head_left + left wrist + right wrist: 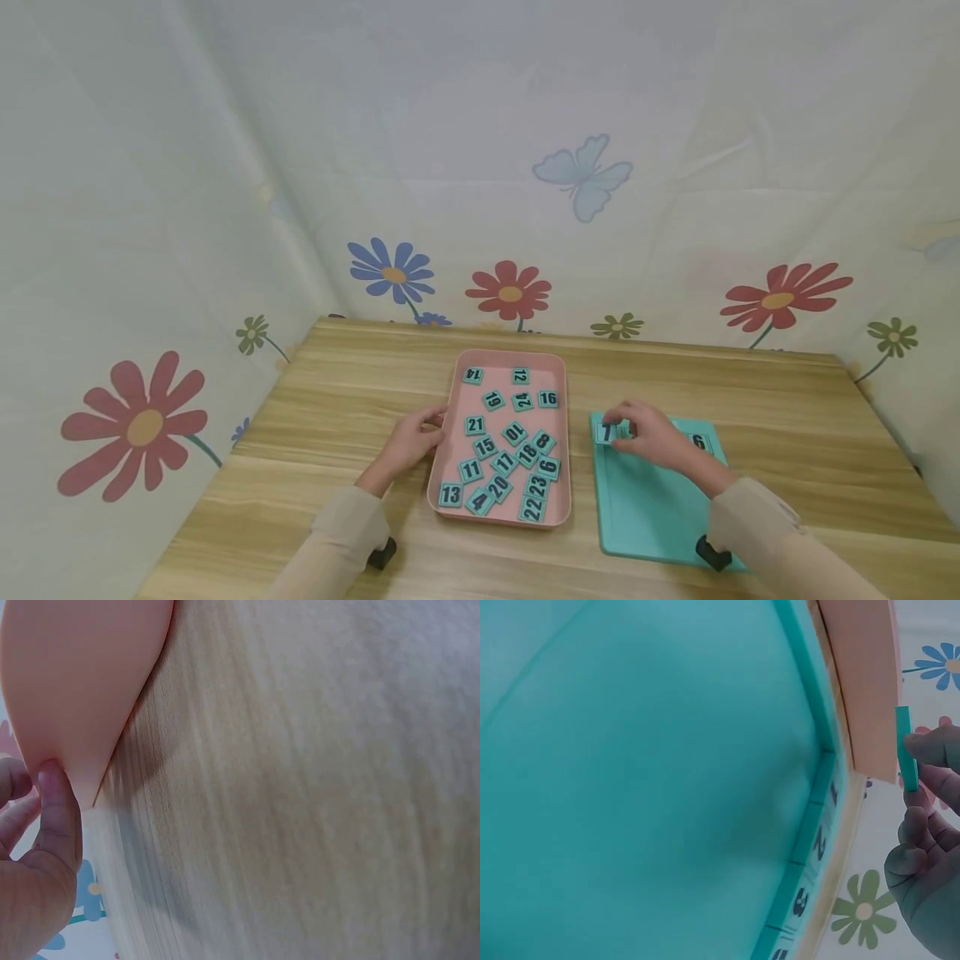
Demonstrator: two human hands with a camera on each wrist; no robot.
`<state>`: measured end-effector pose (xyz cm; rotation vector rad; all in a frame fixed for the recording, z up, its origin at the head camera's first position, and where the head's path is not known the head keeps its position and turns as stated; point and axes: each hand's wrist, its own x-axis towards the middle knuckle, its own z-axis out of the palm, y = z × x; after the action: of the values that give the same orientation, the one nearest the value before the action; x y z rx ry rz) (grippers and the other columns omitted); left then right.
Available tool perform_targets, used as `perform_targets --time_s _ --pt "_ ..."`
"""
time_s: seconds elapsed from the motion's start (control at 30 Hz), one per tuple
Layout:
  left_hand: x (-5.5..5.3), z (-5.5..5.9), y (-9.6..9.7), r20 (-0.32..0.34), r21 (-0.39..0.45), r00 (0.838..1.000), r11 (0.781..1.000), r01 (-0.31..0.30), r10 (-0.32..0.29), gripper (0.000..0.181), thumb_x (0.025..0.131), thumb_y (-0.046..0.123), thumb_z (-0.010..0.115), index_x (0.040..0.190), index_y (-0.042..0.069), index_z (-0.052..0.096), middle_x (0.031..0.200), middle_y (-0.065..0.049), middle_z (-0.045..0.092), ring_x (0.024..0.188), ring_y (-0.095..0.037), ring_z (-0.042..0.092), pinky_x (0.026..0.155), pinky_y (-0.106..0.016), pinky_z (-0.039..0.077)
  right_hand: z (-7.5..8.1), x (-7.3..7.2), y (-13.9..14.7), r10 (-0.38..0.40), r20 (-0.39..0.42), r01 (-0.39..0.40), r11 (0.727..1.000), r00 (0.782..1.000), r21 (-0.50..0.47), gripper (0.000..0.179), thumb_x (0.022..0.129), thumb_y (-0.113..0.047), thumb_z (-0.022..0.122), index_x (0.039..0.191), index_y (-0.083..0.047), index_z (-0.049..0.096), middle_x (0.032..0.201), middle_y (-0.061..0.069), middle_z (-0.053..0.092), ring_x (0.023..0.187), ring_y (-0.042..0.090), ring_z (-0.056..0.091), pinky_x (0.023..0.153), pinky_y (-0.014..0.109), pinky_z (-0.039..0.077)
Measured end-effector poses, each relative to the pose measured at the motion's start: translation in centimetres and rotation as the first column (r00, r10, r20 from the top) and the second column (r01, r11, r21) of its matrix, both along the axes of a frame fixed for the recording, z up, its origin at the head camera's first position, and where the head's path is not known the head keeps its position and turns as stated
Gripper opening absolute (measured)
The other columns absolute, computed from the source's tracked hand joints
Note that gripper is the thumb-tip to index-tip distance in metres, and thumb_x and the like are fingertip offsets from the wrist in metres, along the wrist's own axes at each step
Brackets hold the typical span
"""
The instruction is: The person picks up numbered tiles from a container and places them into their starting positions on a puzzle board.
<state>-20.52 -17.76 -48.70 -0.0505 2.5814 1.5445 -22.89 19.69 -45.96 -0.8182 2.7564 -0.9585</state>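
Observation:
My left hand (411, 440) is at the left side of a pink tray (498, 522). In the left wrist view its thumb (54, 795) and fingers pinch the tray wall (82, 682) near the rim. My right hand (651, 433) pinches a teal number tile (906, 750) between thumb and fingers; from the head it reads 7 (605, 432). The hand is over the top left of a teal tray (652, 533). Several number tiles (801, 900) line one edge of that tray in the right wrist view, partly hidden by my hand from the head.
Loose number tiles (504, 461), some overlapping, lie at various angles in the pink tray. Both trays are on a wooden table (375, 383), with a narrow gap between them. A flower-printed curtain (450, 167) stands behind and to the sides.

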Motion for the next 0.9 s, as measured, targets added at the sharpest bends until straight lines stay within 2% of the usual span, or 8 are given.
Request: perform_targets --time_s 0.17,0.3,0.53,0.7,0.9 --pt "0.0 0.0 0.1 0.001 0.005 1.000 1.000 -0.006 0.006 0.046 0.080 0.001 0.052 0.126 0.004 0.047 0.103 -0.015 0.054 0.079 -0.017 0.061 0.060 -0.025 0.055 -0.8 0.3 0.8 0.003 0.029 -0.002 1.000 1.000 -0.017 0.026 0.073 -0.009 0.066 0.099 -0.006 0.062 0.092 0.004 0.055 0.073 0.015 0.046 0.055 0.019 0.041" --pt "0.0 0.0 0.1 0.002 0.001 1.000 1.000 -0.006 0.006 0.046 0.080 0.001 0.052 0.126 0.005 0.047 0.103 -0.015 0.054 0.078 -0.017 0.061 0.059 -0.025 0.055 -1.2 0.7 1.2 0.014 0.021 -0.013 0.999 1.000 -0.036 0.027 0.072 -0.010 0.067 0.099 -0.005 0.062 0.090 0.004 0.055 0.069 0.012 0.044 0.052 0.019 0.039" --pt "0.0 0.0 0.0 0.004 0.001 1.000 1.000 -0.003 0.003 0.046 0.081 0.002 0.052 0.127 0.005 0.047 0.103 -0.015 0.054 0.079 -0.017 0.061 0.060 -0.025 0.055 -2.0 0.8 1.5 -0.031 0.078 0.028 0.999 0.996 0.030 0.028 0.072 -0.010 0.066 0.100 -0.006 0.063 0.094 0.004 0.056 0.067 0.011 0.042 0.051 0.019 0.039" --pt "0.0 0.0 0.0 0.008 0.000 1.000 1.000 -0.004 0.004 0.046 0.081 0.002 0.052 0.127 0.005 0.047 0.103 -0.015 0.054 0.079 -0.017 0.061 0.060 -0.025 0.055 -2.4 0.9 1.5 -0.050 0.097 0.045 0.997 0.994 0.057 0.028 0.072 -0.011 0.067 0.100 -0.007 0.063 0.095 0.003 0.056 0.071 0.012 0.043 0.054 0.018 0.039" --pt "0.0 0.0 0.1 0.006 0.002 1.000 1.000 -0.002 0.002 0.046 0.081 0.002 0.052 0.127 0.005 0.047 0.103 -0.015 0.054 0.078 -0.017 0.061 0.060 -0.025 0.055 -2.9 1.0 1.4 -0.079 0.090 0.072 0.995 0.993 0.075 0.028 0.071 -0.011 0.068 0.098 -0.009 0.064 0.094 0.001 0.056 0.080 0.011 0.049 0.064 0.020 0.045"
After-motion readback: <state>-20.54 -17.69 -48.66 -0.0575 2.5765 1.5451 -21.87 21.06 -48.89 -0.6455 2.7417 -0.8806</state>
